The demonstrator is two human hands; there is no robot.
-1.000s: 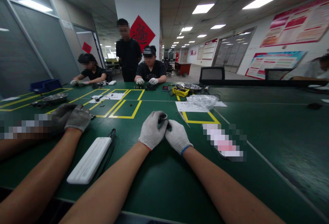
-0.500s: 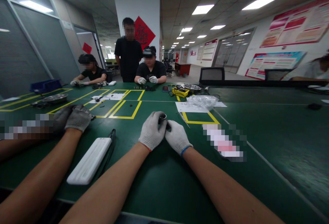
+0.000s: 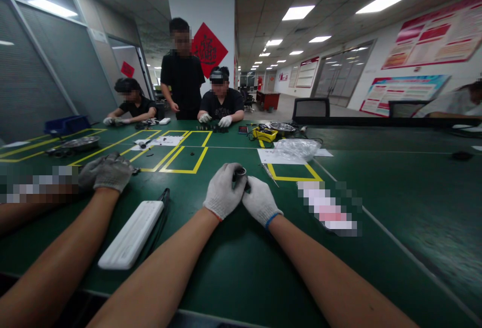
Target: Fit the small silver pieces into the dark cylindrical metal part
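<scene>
Basically both gloved hands, left hand (image 3: 223,191) and right hand (image 3: 259,200), pinch small round black part (image 3: 239,172); loose grip could drop it onto worktop (image 3: 233,262).

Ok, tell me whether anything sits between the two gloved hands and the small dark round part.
Nothing visible does. The left hand and right hand both already grip the small dark round part, fingers wrapped around it just above the green table.

Small round part (image 3: 240,172) between both hands, flat case (image 3: 131,234) left, tweezers (image 3: 270,174) right, plastic bag (image 3: 295,148) behind.
</scene>
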